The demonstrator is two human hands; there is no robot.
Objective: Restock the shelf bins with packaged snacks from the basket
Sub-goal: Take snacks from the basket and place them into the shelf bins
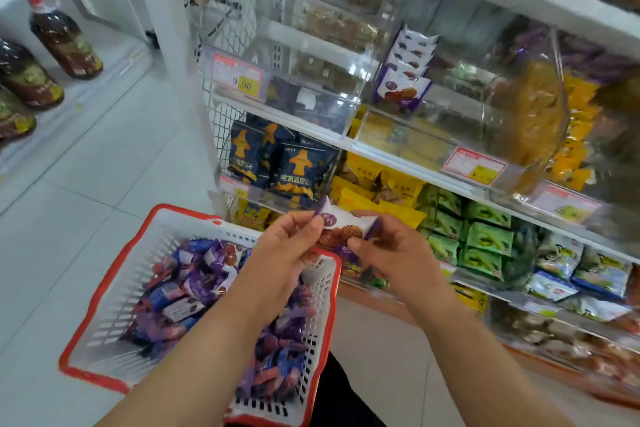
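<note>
White tiled floor (104, 184) carrying a red-rimmed white basket (114, 305) of purple snack packets (194, 288). Right of the basket, white shelves (398, 156) bear clear bins (311, 104) of packaged snacks; left of it, a low shelf (86, 87) bears dark bottles (64, 40).

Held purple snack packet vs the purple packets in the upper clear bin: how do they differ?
The held snack packet lies sideways, pinched by left hand and right hand; the bin packets stand upright, untouched. The held one is single; the bin packets form a front-to-back row. Both share a white-and-purple wrapper picturing a brown snack.
</note>
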